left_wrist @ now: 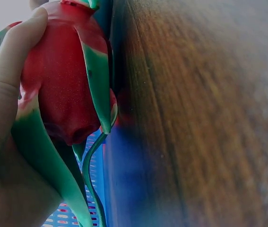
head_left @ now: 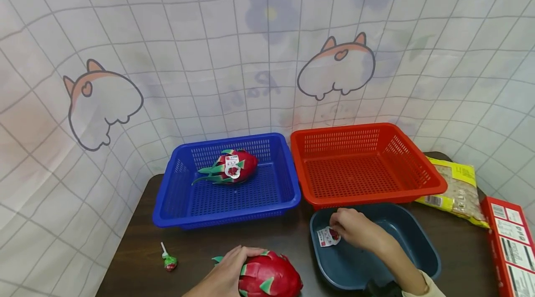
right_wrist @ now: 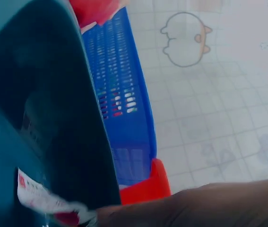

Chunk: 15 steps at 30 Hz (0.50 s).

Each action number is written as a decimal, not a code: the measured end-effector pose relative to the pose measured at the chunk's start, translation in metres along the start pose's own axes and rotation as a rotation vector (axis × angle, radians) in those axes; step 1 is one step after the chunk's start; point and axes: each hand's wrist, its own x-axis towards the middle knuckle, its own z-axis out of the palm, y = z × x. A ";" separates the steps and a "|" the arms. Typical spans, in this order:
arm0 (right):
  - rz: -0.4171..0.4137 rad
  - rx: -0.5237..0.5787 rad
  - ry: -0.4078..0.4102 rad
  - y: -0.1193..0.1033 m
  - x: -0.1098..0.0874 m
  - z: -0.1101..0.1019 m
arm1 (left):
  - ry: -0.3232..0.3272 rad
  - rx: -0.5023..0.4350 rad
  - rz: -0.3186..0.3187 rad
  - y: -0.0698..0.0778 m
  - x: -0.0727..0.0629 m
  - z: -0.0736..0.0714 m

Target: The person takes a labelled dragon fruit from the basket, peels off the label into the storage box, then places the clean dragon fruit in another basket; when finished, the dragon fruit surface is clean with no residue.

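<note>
My left hand (head_left: pixel 235 271) grips a red dragon fruit (head_left: pixel 271 277) with green-tipped scales at the table's front; in the left wrist view, the thumb lies along its side and long green leaves trail below. Inside the dark teal tray (head_left: pixel 432 260), my right hand (head_left: pixel 355 228) pinches a white printed sticker label (head_left: pixel 327 237) bearing a small red fruit picture. The right wrist view shows that label (right_wrist: pixel 44 196) at the fingertips, against the tray's inner wall. A second dragon fruit (head_left: pixel 247 165), with a similar label on it, lies in the blue basket (head_left: pixel 225 216).
A red basket (head_left: pixel 359 171) stands behind the tray, beside the blue one. At the right lie a yellow-edged clear bag (head_left: pixel 457 190) and a red box (head_left: pixel 512 246) with white labels. A green-wrapped lollipop (head_left: pixel 169 260) lies at left. A patterned curtain (head_left: pixel 234 55) hangs behind.
</note>
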 end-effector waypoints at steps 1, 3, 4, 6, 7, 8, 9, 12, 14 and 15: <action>0.004 -0.011 -0.008 0.000 0.000 0.001 | 0.003 0.008 0.011 0.000 0.000 0.000; 0.015 -0.020 -0.025 0.000 0.000 0.003 | 0.010 0.020 0.028 -0.001 0.000 0.000; 0.019 -0.015 -0.035 0.000 0.001 0.003 | 0.011 0.017 0.029 -0.001 0.000 0.000; 0.021 -0.001 -0.049 0.001 0.001 0.004 | 0.013 0.013 0.026 -0.001 0.000 0.000; 0.020 0.011 -0.061 0.001 0.001 0.004 | 0.012 0.006 0.019 -0.001 0.000 0.000; 0.020 0.016 -0.071 0.001 0.001 0.004 | 0.011 0.004 0.014 -0.001 0.000 0.000; 0.017 0.020 -0.080 0.002 0.001 0.004 | 0.010 0.006 0.012 -0.001 0.000 0.000; 0.001 0.030 -0.105 0.004 0.002 0.005 | 0.007 0.018 0.009 -0.001 0.001 0.001; -0.011 0.032 -0.118 0.006 0.002 0.007 | 0.005 0.031 0.012 -0.001 0.001 0.000; -0.017 0.036 -0.122 0.006 0.003 0.007 | 0.005 0.034 0.014 -0.001 0.001 0.000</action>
